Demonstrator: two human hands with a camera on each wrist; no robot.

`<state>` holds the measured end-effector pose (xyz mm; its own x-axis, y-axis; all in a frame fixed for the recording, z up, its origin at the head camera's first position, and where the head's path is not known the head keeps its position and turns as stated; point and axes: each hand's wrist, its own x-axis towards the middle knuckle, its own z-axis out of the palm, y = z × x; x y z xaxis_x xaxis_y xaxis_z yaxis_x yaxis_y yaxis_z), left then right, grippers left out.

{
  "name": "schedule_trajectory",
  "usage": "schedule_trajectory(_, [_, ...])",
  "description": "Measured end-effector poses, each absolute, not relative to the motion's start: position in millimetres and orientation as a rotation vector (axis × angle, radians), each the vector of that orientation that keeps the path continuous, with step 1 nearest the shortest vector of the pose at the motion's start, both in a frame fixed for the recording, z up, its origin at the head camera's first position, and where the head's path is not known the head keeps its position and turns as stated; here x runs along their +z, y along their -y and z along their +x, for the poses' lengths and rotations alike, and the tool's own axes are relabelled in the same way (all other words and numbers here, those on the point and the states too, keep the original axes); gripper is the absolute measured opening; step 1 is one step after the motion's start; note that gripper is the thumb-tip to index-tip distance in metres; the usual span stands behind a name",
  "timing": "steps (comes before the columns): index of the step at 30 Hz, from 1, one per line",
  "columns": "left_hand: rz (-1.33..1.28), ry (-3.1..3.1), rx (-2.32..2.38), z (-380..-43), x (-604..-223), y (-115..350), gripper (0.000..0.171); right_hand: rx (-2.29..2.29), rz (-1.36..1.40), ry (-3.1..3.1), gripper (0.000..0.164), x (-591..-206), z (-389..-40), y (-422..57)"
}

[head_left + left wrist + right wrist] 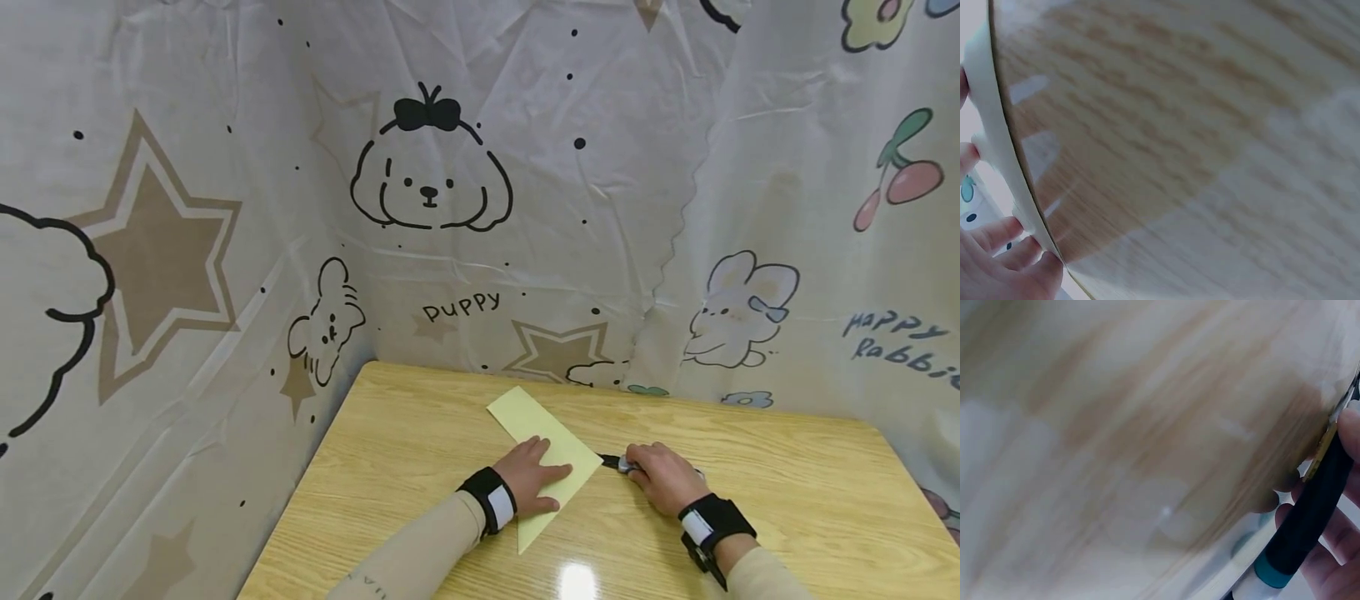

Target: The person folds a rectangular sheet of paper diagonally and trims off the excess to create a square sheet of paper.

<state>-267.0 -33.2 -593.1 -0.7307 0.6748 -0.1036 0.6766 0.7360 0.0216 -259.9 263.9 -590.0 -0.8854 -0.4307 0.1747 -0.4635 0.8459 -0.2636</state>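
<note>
While your left hand (532, 479) lies spread on the yellow paper (558, 437) in the head view, your right hand (666, 482) is to the right of that sheet with a cutter (611, 462). The left grip holds nothing; its fingers are extended and rest on the paper's surface. The right grip is curled round the cutter, whose dark front end points at the paper's right-hand corner; whether the two touch cannot be told. Only this view gives you the sheet's whole angular outline, flat on the wood-grained bench (420, 417), and the printed cloth (622, 167) hanging beyond it, with a puppy's head and stars. Below the paper, to either side, your sleeves end in black wristbands (486, 500).

From the left wrist, you see the paper nearly edge-on, as a pale strip with a dark line along its border, and your fingertips set against it. The cutter is out of this view.

From the right wrist, you get what the head view hides under your fingers: the cutter's black handle, with a teal ring (1272, 573) and a pale end, your thumb and fingers about it.
</note>
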Motion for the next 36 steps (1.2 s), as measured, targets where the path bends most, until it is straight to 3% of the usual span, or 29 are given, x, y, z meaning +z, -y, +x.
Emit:
schedule_trajectory(18, [1.109,-2.816,-0.044,-266,-586,35,0.064,0.437,0.683,2.905,0.024,-591,-262,-274])
schedule_trajectory(36, [1.146,-2.781,-0.081,-268,-585,35,0.064,0.469,0.731,2.888,0.026,-592,-278,-245])
